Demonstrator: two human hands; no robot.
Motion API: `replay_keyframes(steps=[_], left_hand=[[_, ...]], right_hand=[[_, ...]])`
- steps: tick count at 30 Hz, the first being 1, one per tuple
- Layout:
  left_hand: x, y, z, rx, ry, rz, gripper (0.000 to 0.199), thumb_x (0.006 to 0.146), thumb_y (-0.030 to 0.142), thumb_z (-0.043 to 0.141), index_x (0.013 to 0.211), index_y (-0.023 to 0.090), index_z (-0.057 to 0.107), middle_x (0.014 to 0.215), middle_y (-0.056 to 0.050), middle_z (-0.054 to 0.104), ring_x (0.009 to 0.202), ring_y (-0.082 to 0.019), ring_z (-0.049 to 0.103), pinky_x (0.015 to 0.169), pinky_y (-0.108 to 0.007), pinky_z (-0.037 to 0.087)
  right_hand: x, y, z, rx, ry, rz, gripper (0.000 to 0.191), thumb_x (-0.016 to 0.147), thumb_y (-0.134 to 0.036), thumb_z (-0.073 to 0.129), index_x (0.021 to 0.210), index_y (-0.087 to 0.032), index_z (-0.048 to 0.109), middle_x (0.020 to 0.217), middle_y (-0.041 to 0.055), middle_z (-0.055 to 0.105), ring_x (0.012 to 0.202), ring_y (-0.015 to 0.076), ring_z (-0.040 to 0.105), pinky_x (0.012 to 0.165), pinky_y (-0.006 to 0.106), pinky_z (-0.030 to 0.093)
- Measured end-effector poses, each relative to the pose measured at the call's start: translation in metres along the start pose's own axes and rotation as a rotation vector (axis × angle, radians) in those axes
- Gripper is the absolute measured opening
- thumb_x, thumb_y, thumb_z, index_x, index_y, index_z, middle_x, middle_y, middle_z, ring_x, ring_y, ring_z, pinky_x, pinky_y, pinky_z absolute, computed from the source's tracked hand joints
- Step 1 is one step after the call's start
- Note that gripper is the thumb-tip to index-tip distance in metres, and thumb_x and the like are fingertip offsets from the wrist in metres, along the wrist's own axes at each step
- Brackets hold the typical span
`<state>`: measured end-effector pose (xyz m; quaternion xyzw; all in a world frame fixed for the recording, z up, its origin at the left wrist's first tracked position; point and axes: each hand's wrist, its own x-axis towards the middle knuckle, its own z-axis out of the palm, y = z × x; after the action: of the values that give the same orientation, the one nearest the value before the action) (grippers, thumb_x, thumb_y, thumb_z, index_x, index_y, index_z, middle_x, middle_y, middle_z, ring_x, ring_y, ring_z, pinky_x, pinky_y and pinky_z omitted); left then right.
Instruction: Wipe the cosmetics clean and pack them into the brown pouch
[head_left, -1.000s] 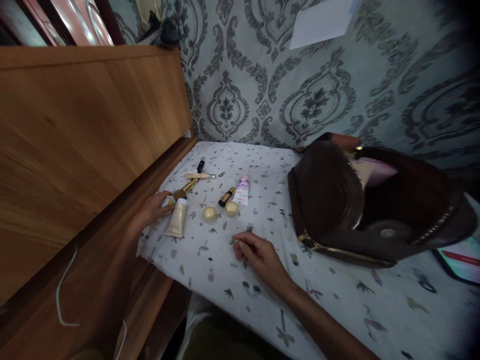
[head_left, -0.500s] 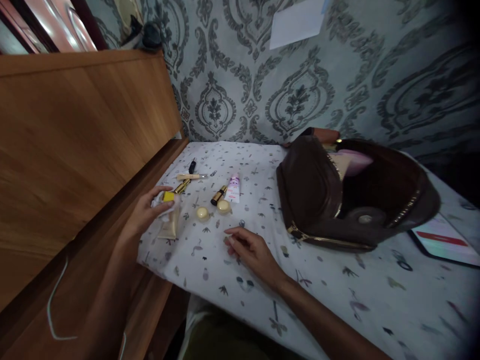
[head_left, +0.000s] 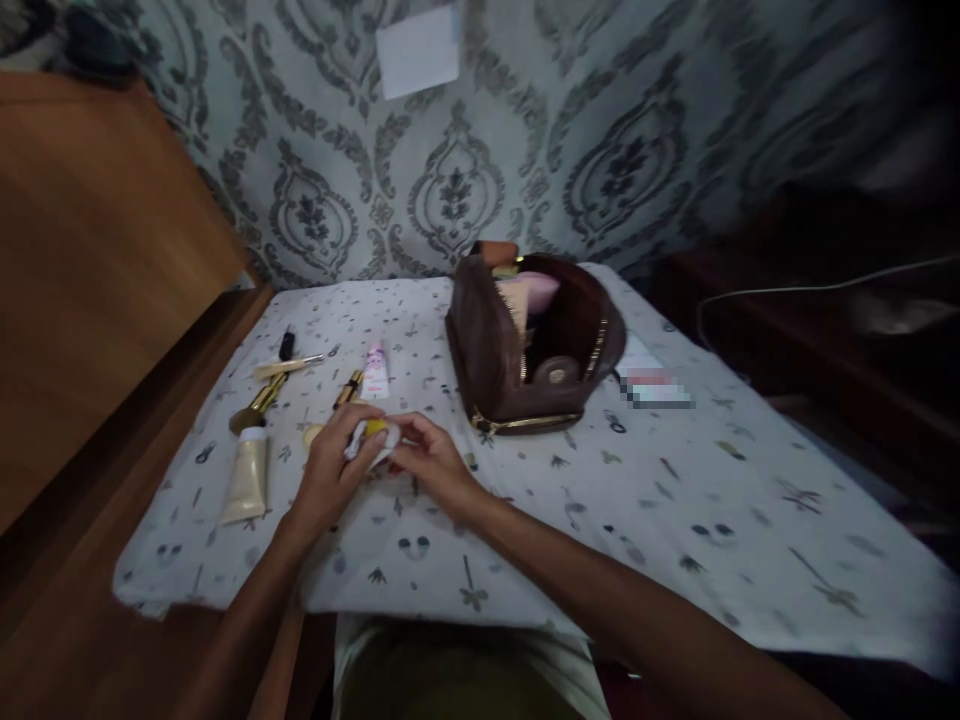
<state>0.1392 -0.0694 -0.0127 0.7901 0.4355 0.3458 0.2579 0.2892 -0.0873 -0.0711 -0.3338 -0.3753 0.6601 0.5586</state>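
Observation:
My left hand [head_left: 330,462] is closed around a small yellow-topped item [head_left: 374,427] with a crumpled white tissue-like piece [head_left: 391,438] about it. My right hand [head_left: 439,465] meets it from the other side, its fingertips pinching the white piece; fingers hide much of both. A cream-coloured round container [head_left: 309,435] peeks out behind my left hand. Left of it a beige squeeze tube [head_left: 247,480] with a white cap lies flat. Just beyond my hands are a black-and-gold cosmetic tube [head_left: 349,388] and a pink-and-white tube [head_left: 376,372].
An open brown bag [head_left: 491,350] with pink contents stands on the patterned cloth [head_left: 525,520]. Behind it at the right lies a phone-like device [head_left: 652,380]. A brush [head_left: 289,366], a gold tube [head_left: 271,390] and a black item [head_left: 287,345] lie far left, near a wooden panel [head_left: 97,270].
My left hand has carried the yellow-topped item and white piece rightward, away from the beige tube. The right hand has come to meet it. The camera view has turned right.

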Motion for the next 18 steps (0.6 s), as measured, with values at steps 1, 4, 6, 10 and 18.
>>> replay_keyframes(steps=[1, 4, 6, 10, 18], left_hand=[[0.001, 0.001, 0.002, 0.044, 0.020, -0.001, 0.027, 0.092, 0.041, 0.051, 0.102, 0.019, 0.063, 0.104, -0.008, 0.069, 0.104, -0.024, 0.063, 0.092, -0.034, 0.046], [0.003, 0.002, 0.006, 0.096, 0.035, -0.085, 0.031, 0.091, 0.047, 0.049, 0.096, 0.021, 0.065, 0.096, -0.005, 0.070, 0.089, -0.024, 0.065, 0.079, -0.033, 0.049], [0.006, -0.001, 0.007, 0.047, 0.029, -0.170, 0.034, 0.088, 0.051, 0.050, 0.094, 0.021, 0.066, 0.090, -0.003, 0.070, 0.084, -0.023, 0.065, 0.076, -0.031, 0.050], [0.012, -0.011, 0.008, -0.232, 0.086, -0.391, 0.035, 0.076, 0.055, 0.065, 0.086, 0.021, 0.068, 0.090, -0.001, 0.073, 0.099, -0.025, 0.066, 0.086, -0.029, 0.050], [0.018, -0.002, 0.014, -0.567, 0.081, -0.717, 0.031, 0.050, 0.044, 0.075, 0.070, 0.021, 0.068, 0.067, -0.002, 0.071, 0.071, -0.027, 0.070, 0.055, -0.033, 0.056]], right_hand=[[-0.001, 0.000, 0.000, -0.068, 0.002, -0.045, 0.048, 0.063, -0.037, 0.082, 0.101, -0.021, 0.059, 0.090, -0.0025, 0.062, 0.069, 0.0102, 0.058, 0.064, 0.023, 0.050], [-0.005, 0.002, -0.001, -0.289, 0.031, -0.187, 0.044, 0.065, -0.030, 0.081, 0.102, -0.020, 0.060, 0.078, -0.0059, 0.057, 0.068, 0.0098, 0.054, 0.069, 0.023, 0.047], [-0.007, 0.002, -0.003, -0.392, 0.035, -0.265, 0.043, 0.068, -0.030, 0.081, 0.104, -0.019, 0.061, 0.077, -0.0057, 0.056, 0.070, 0.0103, 0.053, 0.070, 0.024, 0.047], [-0.010, 0.001, -0.007, -0.493, -0.016, -0.377, 0.044, 0.069, -0.033, 0.082, 0.108, -0.019, 0.065, 0.093, -0.0003, 0.063, 0.076, 0.0115, 0.056, 0.073, 0.024, 0.048], [-0.009, 0.001, -0.007, -0.423, -0.053, -0.404, 0.060, 0.066, -0.055, 0.082, 0.114, -0.021, 0.069, 0.092, 0.0005, 0.069, 0.067, 0.0106, 0.056, 0.066, 0.022, 0.049]])
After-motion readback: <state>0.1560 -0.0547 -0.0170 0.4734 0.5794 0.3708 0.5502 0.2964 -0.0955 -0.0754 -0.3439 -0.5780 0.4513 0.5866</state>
